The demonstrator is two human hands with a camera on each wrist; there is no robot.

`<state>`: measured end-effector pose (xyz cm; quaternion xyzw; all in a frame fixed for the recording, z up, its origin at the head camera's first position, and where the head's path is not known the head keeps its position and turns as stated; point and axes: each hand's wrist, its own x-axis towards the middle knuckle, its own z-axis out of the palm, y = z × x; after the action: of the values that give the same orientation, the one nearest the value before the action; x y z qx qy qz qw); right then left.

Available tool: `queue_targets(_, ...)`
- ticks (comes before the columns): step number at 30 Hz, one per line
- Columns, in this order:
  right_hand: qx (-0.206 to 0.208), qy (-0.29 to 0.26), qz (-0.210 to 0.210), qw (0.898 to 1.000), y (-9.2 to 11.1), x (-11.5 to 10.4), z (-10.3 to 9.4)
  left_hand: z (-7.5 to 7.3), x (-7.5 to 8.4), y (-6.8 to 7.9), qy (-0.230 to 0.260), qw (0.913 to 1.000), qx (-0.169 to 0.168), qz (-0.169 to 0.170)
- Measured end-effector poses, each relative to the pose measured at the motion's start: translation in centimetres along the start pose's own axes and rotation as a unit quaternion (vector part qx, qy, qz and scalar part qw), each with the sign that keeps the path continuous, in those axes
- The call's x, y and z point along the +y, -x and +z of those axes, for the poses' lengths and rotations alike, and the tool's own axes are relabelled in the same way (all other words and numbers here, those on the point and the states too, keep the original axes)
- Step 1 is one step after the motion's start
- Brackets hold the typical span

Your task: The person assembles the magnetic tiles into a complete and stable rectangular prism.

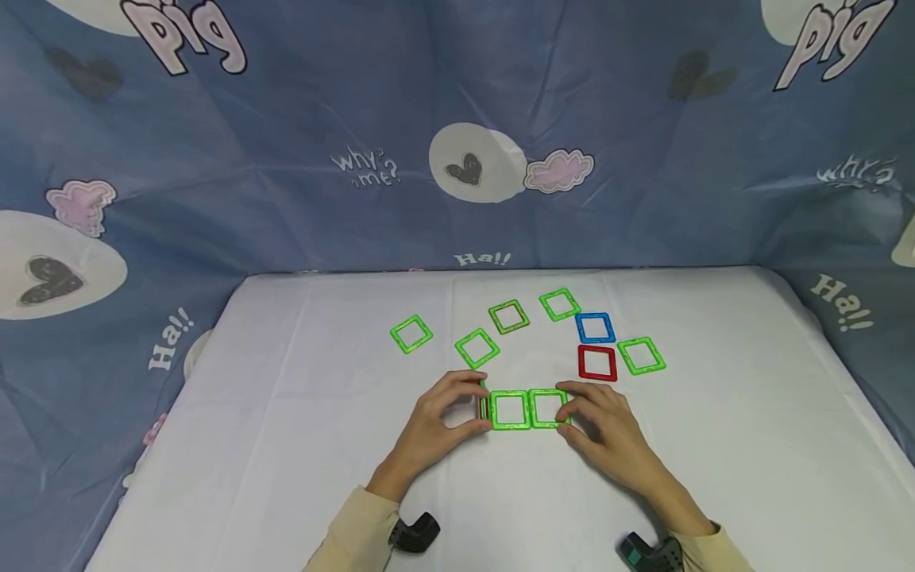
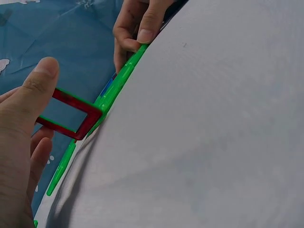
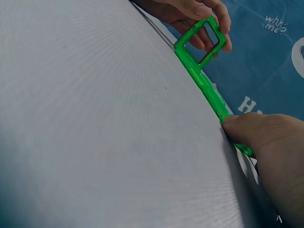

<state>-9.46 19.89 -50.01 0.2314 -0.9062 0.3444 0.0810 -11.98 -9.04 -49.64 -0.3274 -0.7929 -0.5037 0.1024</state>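
Observation:
Two green square magnetic tiles lie flat and edge to edge on the white table, the left one (image 1: 492, 410) and the right one (image 1: 531, 409). At their left end a red square tile (image 2: 90, 124) stands on edge, with a green tile (image 3: 189, 35) face to face against it. My left hand (image 1: 445, 409) pinches this upright pair between thumb and fingers at its near and far sides. My right hand (image 1: 611, 429) grips the right flat tile at its outer end, thumb at the near corner and fingers on the far and right edges.
Beyond the hands lie loose square tiles: a red one (image 1: 597, 377), a blue one (image 1: 596, 341) and several green ones, among them one (image 1: 641, 369) at the right and one (image 1: 411, 349) at the left. A blue printed cloth (image 1: 286, 222) hangs behind the table (image 1: 286, 445).

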Motion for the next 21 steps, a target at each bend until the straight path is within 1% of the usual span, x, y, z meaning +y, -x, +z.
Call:
queue_targets(7,0.005,0.003,-0.005,1.000,-0.04,-0.01,0.05,0.14,0.29,-0.23,0.000,1.0000,-0.002,0.009)
queue_targets(13,0.001,0.003,-0.001,1.000,-0.03,-0.04,-0.03,0.24,0.13,-0.23,-0.005,1.0000,0.001,0.007)
queue_targets(15,0.001,0.004,-0.001,1.000,-0.01,-0.05,-0.02,0.23,0.42,-0.28,-0.011,0.9999,0.002,0.006)
queue_targets(16,0.000,0.003,0.000,1.000,0.00,-0.06,-0.03,0.09,0.87,-0.39,-0.012,0.9999,0.003,0.007)
queue_targets(21,0.001,0.003,-0.005,1.000,0.02,0.02,0.05,-0.10,0.93,-0.28,-0.032,0.9995,0.000,0.002)
